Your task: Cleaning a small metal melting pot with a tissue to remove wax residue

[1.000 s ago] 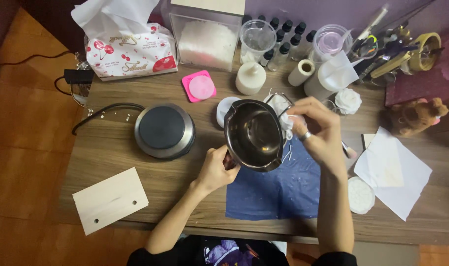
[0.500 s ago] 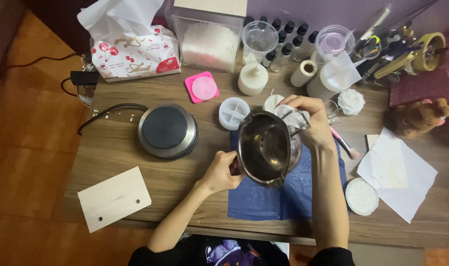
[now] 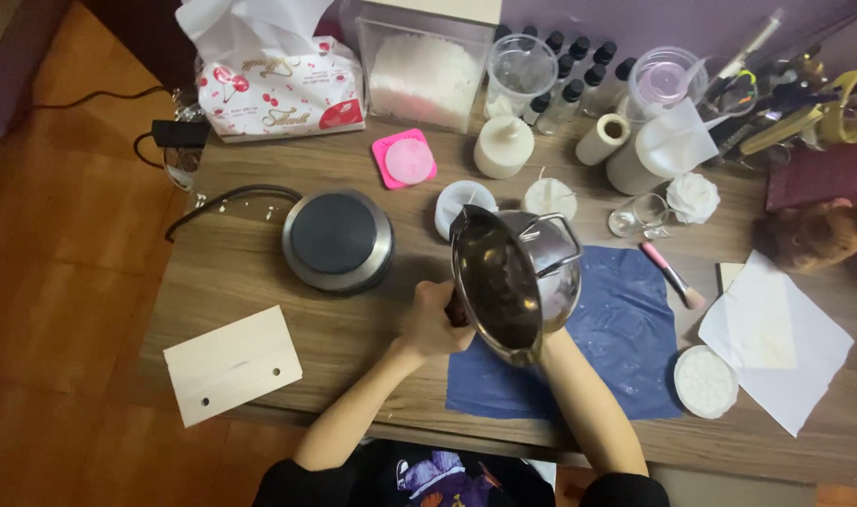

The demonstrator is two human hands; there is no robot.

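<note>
Left hand: the left hand (image 3: 435, 319) is curled tight round the handle of the metal pitcher (image 3: 513, 282), holding it tipped on its side above the blue cloth (image 3: 625, 329).
Right hand: hidden behind the pitcher; only the forearm shows, so whether it is spread or gripping cannot be told.
Pitcher: steel, with a pour spout; the dark inside faces the camera and nothing can be made out in it.
Clear box (image 3: 426, 70): at the back of the table (image 3: 250, 272), filled with white flakes.
Pink mould (image 3: 405, 160): square, holding a pale pink disc.
White round mould (image 3: 461, 202): just behind the pitcher; contents unclear.
Small glass (image 3: 640, 216): clear, right of the pitcher, beside a white flower-shaped candle (image 3: 693, 197).
Round dish (image 3: 705, 382): near the table's front edge, filled with white stuff.
Hot plate (image 3: 337, 239): left of the pitcher, its top bare.
</note>
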